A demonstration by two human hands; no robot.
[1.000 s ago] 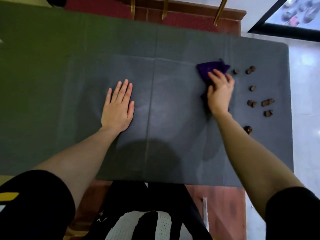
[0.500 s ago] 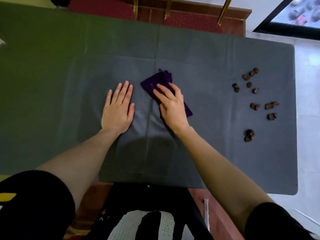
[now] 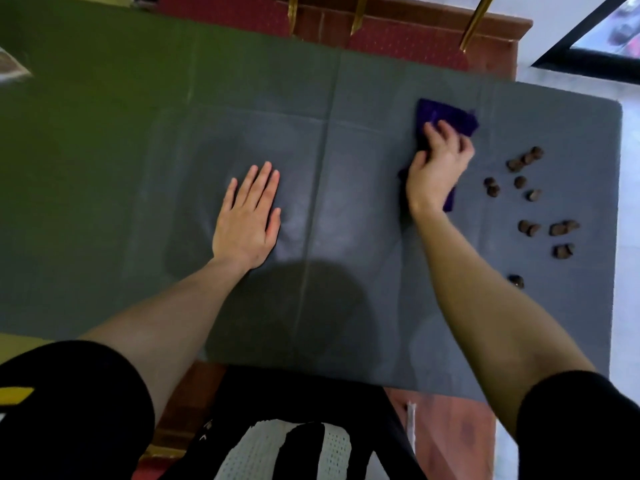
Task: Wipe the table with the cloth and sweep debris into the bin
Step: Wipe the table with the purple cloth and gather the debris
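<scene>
A purple cloth [image 3: 446, 116] lies on the grey table cover [image 3: 346, 237], right of the middle. My right hand [image 3: 436, 168] presses down on it with curled fingers; most of the cloth is hidden beneath the palm. Several small brown debris pieces [image 3: 526, 195] are scattered on the cover just right of that hand, some near the right edge. My left hand [image 3: 249, 216] rests flat on the cover left of the centre fold, fingers apart, holding nothing. No bin is in view.
The table's right edge [image 3: 618, 237] drops to a pale tiled floor [image 3: 628, 306]. The left part of the surface is green [image 3: 86, 133]. Gold chair legs [image 3: 474, 22] stand on red carpet beyond the far edge.
My right hand has swept the cloth from near the table's middle back to the right, close to the debris. My left hand has stayed flat in place.
</scene>
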